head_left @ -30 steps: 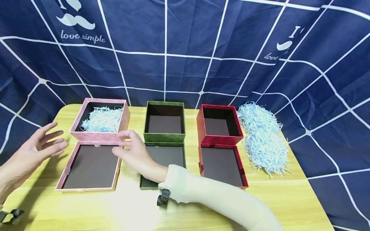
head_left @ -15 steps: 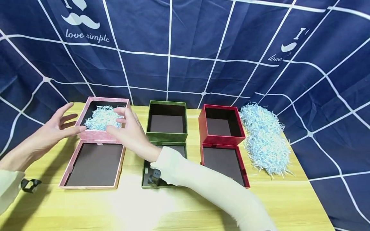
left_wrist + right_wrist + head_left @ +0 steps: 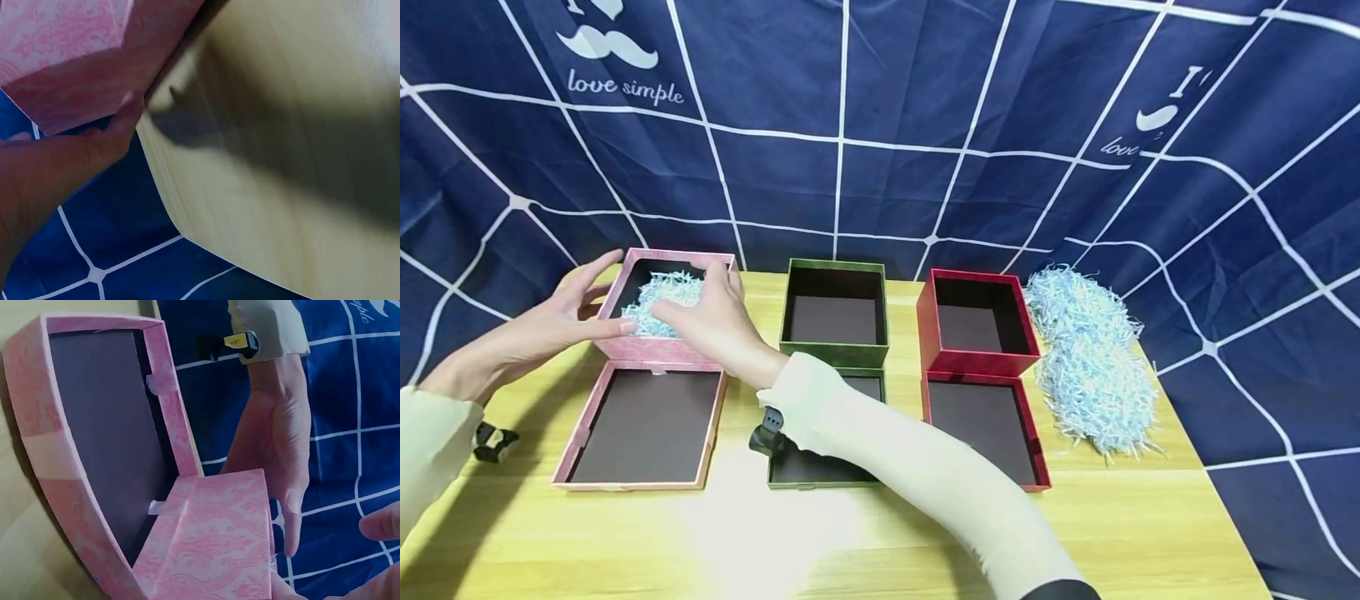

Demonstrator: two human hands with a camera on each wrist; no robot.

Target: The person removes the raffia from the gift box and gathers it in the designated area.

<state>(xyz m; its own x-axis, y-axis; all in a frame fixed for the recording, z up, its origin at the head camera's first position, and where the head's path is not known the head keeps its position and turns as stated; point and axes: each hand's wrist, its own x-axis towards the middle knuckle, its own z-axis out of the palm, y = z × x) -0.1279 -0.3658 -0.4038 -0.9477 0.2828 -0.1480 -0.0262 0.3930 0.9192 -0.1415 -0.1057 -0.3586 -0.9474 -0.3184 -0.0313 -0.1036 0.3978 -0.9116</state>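
A pink patterned box (image 3: 662, 350) with blue shredded paper (image 3: 655, 304) inside stands at the table's left. Attached along its front, the open pink lid (image 3: 640, 429) lies flat. My left hand (image 3: 546, 333) reaches along the box's left side, thumb stretched toward the front corner; its thumb tip is right at the box in the left wrist view. Over the right side of the box is my right hand (image 3: 718, 321), its thumb above the shredded paper and its fingers by the right rim. That hand partly hides the paper. In the right wrist view, its thumb (image 3: 381, 525) stands apart from the box.
A green box (image 3: 833, 354) and a red box (image 3: 981, 362), each with its lid open in front, stand to the right. A large heap of blue shredded paper (image 3: 1097, 375) lies at the table's right. Blue checked cloth (image 3: 895, 108) hangs behind the wooden table (image 3: 737, 533).
My right hand has moved from the pink box's front right corner up over its opening. My left hand has come in from the left, up to the box's left side.
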